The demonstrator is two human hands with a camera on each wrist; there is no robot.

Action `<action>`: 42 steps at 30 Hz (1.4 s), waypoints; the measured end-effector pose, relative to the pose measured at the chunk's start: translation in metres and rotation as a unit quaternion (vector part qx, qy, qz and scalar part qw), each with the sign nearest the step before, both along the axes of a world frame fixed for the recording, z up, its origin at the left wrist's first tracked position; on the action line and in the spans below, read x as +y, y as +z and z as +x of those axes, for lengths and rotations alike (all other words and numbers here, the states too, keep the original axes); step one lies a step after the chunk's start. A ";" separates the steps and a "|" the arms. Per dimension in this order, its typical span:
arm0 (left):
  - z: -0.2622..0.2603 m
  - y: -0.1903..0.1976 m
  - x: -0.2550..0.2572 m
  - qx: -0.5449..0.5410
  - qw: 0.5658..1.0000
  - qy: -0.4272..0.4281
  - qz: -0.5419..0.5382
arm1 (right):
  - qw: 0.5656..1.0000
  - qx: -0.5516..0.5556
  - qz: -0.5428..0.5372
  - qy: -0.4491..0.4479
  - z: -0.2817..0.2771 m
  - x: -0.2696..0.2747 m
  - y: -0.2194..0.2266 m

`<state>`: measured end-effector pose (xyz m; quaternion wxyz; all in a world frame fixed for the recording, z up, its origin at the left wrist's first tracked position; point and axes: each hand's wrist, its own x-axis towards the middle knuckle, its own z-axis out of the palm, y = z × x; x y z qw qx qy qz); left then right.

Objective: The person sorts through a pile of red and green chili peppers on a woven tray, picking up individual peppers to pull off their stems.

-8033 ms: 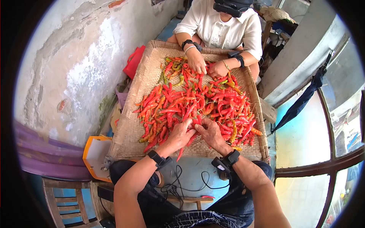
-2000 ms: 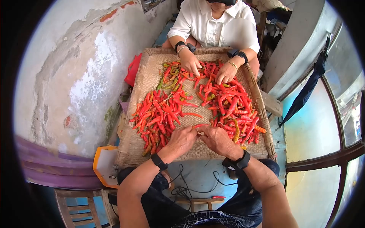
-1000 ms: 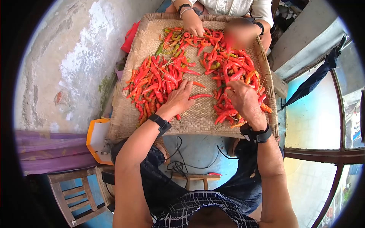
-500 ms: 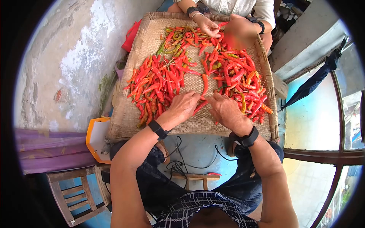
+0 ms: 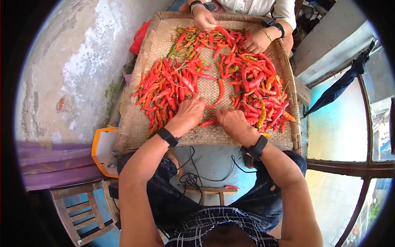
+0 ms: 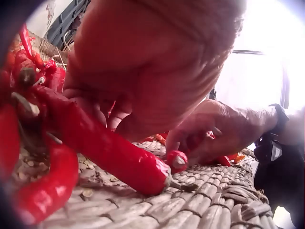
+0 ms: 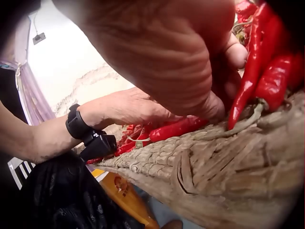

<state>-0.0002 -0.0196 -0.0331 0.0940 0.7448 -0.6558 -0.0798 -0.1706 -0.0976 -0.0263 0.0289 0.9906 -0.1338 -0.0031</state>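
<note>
Chilies [image 5: 166,87] may bruise, so I'd gently move the red chili [image 5: 208,122] my right hand [image 5: 236,124] pinches; whether my left hand [image 5: 188,113] grips any, I can't tell.

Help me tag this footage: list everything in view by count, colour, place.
Tray: one, tan, centre
Peppers: many, mostly red, some green, on tray
Stool: one, brown, below tray
Lone pepper: one, red, by stool
Cables: uncounted, black, floor
Box: one, orange edge, left
Chair: one, brown, lower left
Cloth: one, purple, lower left
Bag, perhaps: one, red, upper left
Umbrella: one, dark, right
Windows: several, pale, right
Person opposite: one, white shirt, behind tray
Wristbands: several, black, both people
Legs: two, dark trousers, below
Left hand: one, bare, beside peppers
Right hand: one, bare, holding red pepper
</note>
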 end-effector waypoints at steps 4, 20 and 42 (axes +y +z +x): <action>0.005 0.017 -0.008 0.146 0.981 0.127 0.009 | 0.996 -0.083 0.032 0.015 0.001 -0.004 0.010; -0.004 0.012 -0.013 0.608 0.777 0.088 -0.137 | 0.913 -0.255 0.300 -0.103 -0.011 -0.033 0.046; -0.023 0.002 -0.034 0.203 0.975 0.053 -0.078 | 0.900 -0.391 0.076 -0.178 -0.029 -0.056 0.076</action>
